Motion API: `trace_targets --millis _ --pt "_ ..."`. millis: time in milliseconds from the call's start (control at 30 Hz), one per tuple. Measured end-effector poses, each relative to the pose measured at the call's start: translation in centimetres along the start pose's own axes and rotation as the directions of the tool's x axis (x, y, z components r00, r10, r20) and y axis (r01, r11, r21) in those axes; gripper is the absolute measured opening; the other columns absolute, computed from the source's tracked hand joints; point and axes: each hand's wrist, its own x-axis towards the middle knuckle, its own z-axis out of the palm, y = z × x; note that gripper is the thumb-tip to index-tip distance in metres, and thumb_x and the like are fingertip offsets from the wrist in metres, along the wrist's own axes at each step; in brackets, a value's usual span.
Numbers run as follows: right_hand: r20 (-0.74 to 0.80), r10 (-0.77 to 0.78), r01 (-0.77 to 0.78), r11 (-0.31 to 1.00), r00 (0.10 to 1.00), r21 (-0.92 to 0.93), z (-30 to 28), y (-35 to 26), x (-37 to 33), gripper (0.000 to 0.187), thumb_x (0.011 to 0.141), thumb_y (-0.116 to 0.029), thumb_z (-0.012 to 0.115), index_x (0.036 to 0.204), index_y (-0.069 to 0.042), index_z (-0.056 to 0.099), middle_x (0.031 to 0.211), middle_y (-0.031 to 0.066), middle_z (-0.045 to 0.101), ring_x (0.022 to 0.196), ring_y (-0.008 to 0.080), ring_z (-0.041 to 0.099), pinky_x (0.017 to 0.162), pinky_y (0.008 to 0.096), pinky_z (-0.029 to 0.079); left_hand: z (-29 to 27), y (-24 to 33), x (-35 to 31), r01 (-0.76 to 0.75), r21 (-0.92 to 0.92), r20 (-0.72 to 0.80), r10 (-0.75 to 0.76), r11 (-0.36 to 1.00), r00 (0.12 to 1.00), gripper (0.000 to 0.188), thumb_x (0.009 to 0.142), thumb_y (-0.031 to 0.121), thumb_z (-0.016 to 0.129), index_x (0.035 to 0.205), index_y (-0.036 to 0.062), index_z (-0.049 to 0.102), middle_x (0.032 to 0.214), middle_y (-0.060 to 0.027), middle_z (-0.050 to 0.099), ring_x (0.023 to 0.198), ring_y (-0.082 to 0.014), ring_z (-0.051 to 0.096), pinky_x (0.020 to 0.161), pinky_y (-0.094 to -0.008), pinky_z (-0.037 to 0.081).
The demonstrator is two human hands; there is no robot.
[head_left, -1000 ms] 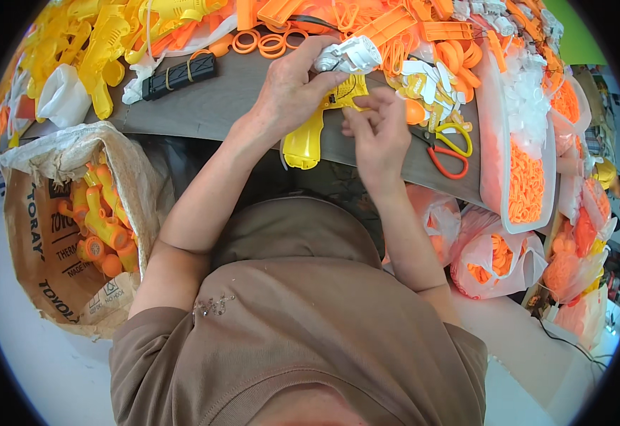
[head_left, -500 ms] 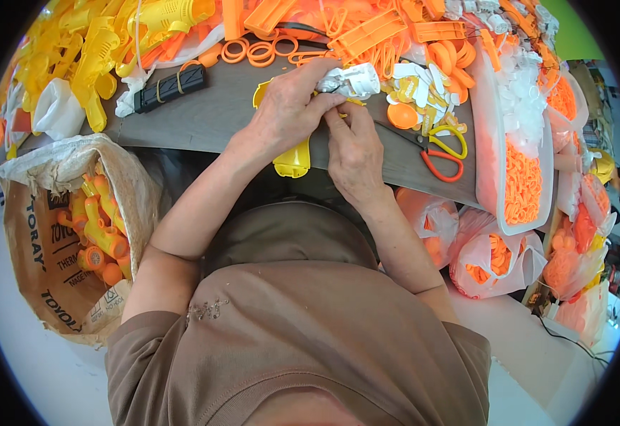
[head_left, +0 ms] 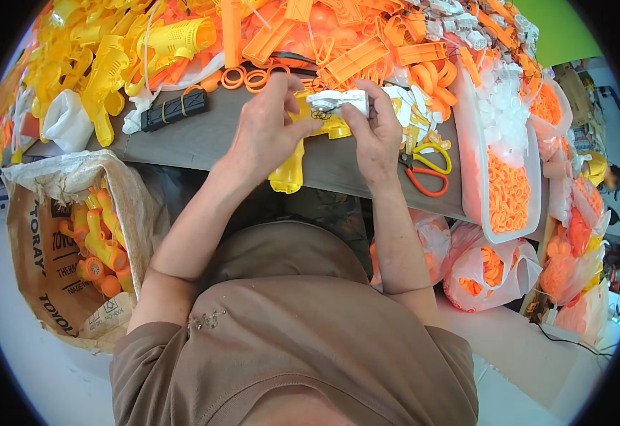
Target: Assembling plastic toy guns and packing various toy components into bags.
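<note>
My right hand point(head_left: 379, 131) grips a white plastic mechanism point(head_left: 345, 101) between thumb and fingers; thin dark wire loops hang at its left end. Just below it lies a yellow gun-shaped casing half point(head_left: 287, 172), its handle pointing toward me over the table edge. My left hand point(head_left: 266, 126) is curled around the left side of this casing, thumb on the near side and fingers on the far side, close to the wires. Its fingertips are partly hidden. Right of my right hand are scissors point(head_left: 429, 170) with yellow and red handles.
Yellow casings point(head_left: 178, 39) and orange parts point(head_left: 356, 60) are heaped along the back. A banded black block point(head_left: 175, 110) lies left. White and yellow pieces point(head_left: 413, 110) sit near a clear bin point(head_left: 496, 231). A sack point(head_left: 75, 167) stands left; plastic bags point(head_left: 491, 273) hang lower right.
My right hand has shifted to the mechanism's right end and now grips it there. The left hand has drawn off the mechanism, leftward. The mechanism's wires now show. The whole view has tilted slightly.
</note>
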Motion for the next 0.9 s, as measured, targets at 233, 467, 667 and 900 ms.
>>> trace_targets --millis 233,467,667,900 --pt "-0.040 0.030 -0.017 0.956 0.999 0.292 0.2 0.8 -0.3 0.034 0.088 -0.006 0.053 0.120 0.000 0.047 0.103 0.0024 0.052 0.088 0.0072 0.049 0.077 0.0200 0.041 1.1 2.6 -3.9 -0.351 -0.023 0.486 0.318 0.936 0.814 0.023 0.077 0.012 0.068 0.091 0.0008 0.054 0.074 -0.0111 0.057 0.064 -0.0234 0.058 0.057 -0.0328 0.047" --pt "-0.011 0.101 -0.083 0.870 0.995 0.486 -0.1 1.2 -0.7 0.034 0.086 -0.004 0.051 0.120 0.000 0.046 0.103 0.0023 0.050 0.090 0.0081 0.046 0.079 0.0214 0.039 1.8 0.1 8.0 -0.427 0.340 -0.090 0.481 0.838 0.872 0.024 0.076 0.019 0.066 0.090 0.0020 0.058 0.081 -0.0132 0.062 0.081 -0.0324 0.059 0.068 -0.0413 0.049" --pt "-0.025 0.022 -0.009 0.900 0.999 0.437 -0.3 2.6 -0.7 0.034 0.089 -0.010 0.051 0.121 0.002 0.044 0.103 0.0068 0.053 0.090 0.0125 0.053 0.078 0.0276 0.047 5.5 0.7 12.0 -0.277 0.604 0.179 0.212 0.747 0.961 0.058 0.070 0.025 0.069 0.119 0.0062 0.044 0.090 -0.0178 0.061 0.087 -0.0369 0.058 0.074 -0.0452 0.047" --pt "-0.004 0.049 -0.041 0.874 0.999 0.485 -0.4 2.7 -0.7 0.034 0.090 -0.010 0.051 0.121 0.002 0.045 0.101 0.0070 0.054 0.087 0.0130 0.055 0.077 0.0290 0.048 -0.4 0.1 8.9 -0.112 -0.018 -0.246 0.104 0.994 0.964 0.062 0.069 0.010 0.070 0.123 0.0031 0.041 0.084 -0.0090 0.060 0.079 -0.0144 0.059 0.068 -0.0278 0.048"
